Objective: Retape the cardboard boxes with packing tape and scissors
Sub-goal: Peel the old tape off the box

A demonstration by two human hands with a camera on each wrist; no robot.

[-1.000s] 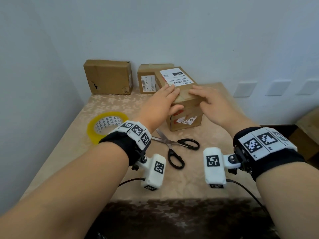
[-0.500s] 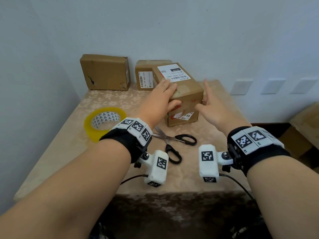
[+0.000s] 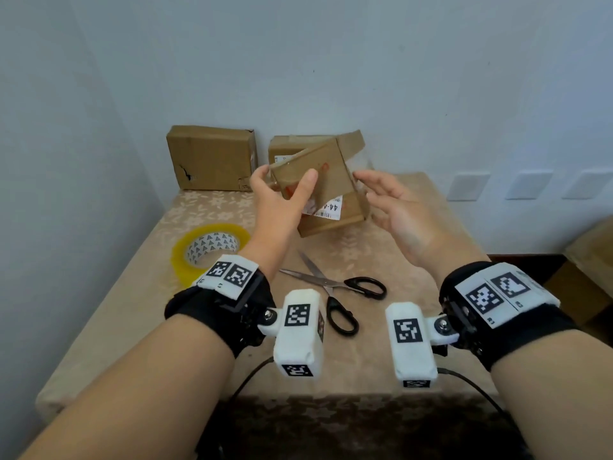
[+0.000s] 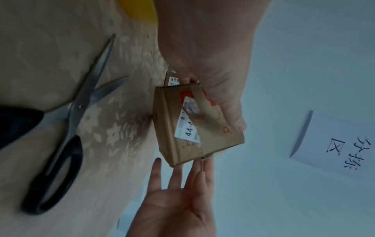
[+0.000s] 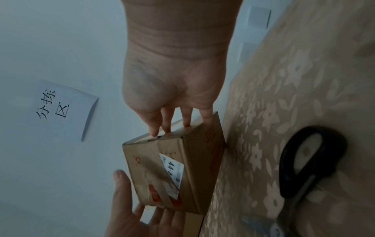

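Scissors [image 3: 335, 293] lie open nearest on the table [image 3: 116, 320], tape roll [image 3: 209, 249] to their left. Beyond, the left hand [image 3: 278, 200] grips the small box [image 3: 326, 194] tilted in the air, thumb on its front face; the right hand [image 3: 398, 210] is spread, fingertips at its end. It seems light and stiff, best held across opposite faces. 2 more boxes [image 3: 212, 157] stand at the wall.
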